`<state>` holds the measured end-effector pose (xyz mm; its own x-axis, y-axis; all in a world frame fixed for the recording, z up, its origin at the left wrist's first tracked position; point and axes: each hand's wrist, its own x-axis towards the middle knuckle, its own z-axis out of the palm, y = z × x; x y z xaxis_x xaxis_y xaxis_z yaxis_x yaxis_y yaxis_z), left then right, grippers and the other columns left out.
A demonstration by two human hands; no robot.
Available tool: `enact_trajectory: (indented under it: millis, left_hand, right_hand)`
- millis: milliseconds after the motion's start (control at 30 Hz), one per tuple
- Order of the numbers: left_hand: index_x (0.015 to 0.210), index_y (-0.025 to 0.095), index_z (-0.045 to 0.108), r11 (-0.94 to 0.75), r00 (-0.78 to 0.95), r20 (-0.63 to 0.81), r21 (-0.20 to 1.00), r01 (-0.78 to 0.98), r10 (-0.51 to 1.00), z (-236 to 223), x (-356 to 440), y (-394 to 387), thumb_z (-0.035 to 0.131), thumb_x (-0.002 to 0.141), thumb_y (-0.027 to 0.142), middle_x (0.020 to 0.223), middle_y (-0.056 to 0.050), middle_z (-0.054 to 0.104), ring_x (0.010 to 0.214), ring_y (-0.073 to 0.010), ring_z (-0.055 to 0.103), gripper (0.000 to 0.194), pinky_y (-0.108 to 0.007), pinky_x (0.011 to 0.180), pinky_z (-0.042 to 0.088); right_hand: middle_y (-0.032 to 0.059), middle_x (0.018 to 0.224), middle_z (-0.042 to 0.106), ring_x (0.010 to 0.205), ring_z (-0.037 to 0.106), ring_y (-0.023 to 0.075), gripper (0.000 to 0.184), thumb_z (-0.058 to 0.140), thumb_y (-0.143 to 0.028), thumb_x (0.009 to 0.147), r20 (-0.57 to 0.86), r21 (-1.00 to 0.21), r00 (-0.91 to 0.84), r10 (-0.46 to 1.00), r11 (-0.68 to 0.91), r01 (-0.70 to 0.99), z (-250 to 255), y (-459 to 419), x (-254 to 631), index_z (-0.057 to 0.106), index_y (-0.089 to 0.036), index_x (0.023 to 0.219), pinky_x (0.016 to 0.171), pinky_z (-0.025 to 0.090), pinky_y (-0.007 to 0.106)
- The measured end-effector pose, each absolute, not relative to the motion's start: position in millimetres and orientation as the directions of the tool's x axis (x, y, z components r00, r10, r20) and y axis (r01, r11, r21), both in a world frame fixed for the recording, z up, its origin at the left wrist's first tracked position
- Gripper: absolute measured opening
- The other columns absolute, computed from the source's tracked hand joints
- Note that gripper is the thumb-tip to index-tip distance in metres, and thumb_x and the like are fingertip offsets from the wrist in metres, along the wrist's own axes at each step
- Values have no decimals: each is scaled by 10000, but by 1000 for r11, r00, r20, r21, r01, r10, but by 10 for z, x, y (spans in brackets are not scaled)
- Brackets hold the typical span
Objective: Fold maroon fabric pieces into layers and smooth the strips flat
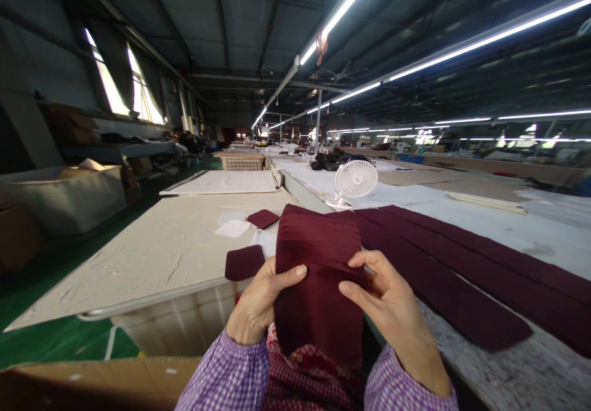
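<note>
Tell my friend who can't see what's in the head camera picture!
Two hands, left and right, hold up a dark red cloth stack. More dark red pieces lie on the long table to the right, near a small white fan.

Fabric in hands (318, 312): dark maroon. Strips on right surface (452, 263): same maroon. Small cut pieces (244, 263): maroon. Sleeves (231, 368): purple-white gingham. Lap garment (295, 377): red-white check. Clip fan (356, 179): white. Left board (152, 245): cream. Floor (69, 337): green. Cardboard box (106, 377): brown.
</note>
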<state>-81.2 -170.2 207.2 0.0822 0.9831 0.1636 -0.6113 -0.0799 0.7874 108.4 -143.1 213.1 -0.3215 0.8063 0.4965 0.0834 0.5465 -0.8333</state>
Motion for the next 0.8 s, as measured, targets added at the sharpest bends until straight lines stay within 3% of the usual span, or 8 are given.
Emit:
enact_trajectory:
  millis: [233,467,633,800]
  left_hand:
    - [935,95,708,-90,85,173,801,-592,981,2075,-819,-1698,742,681,135,837,-121,726,745,-218,686,259,-299,710,543]
    - [925,92,709,-91,57,160,784,-615,986,2100,-813,-1696,746,673,129,822,-117,728,711,-209,686,257,-298,702,546]
    - [899,84,706,-91,22,135,772,-629,991,2114,-815,-1711,767,647,141,801,-118,727,687,-215,686,265,-314,700,551]
    - [840,83,700,-95,-9,117,752,-653,993,2122,-797,-1711,771,645,146,784,-116,724,696,-219,687,217,-325,727,551]
  right_hand:
    - [-2,1016,579,870,601,127,301,668,-344,779,482,-840,-316,817,534,99,2127,-1391,1060,520,-258,1027,752,509,201]
    - [8,981,602,750,608,118,252,663,-343,781,514,-820,-281,810,561,117,2140,-1408,1034,551,-245,984,637,512,187]
    - [41,1099,594,707,614,120,232,648,-355,791,555,-787,-240,796,596,160,2127,-1420,1034,590,-229,977,646,524,215]
    - [51,1073,636,878,637,174,291,612,-380,825,519,-812,-300,800,571,119,2123,-1406,998,584,-229,1071,765,529,255]
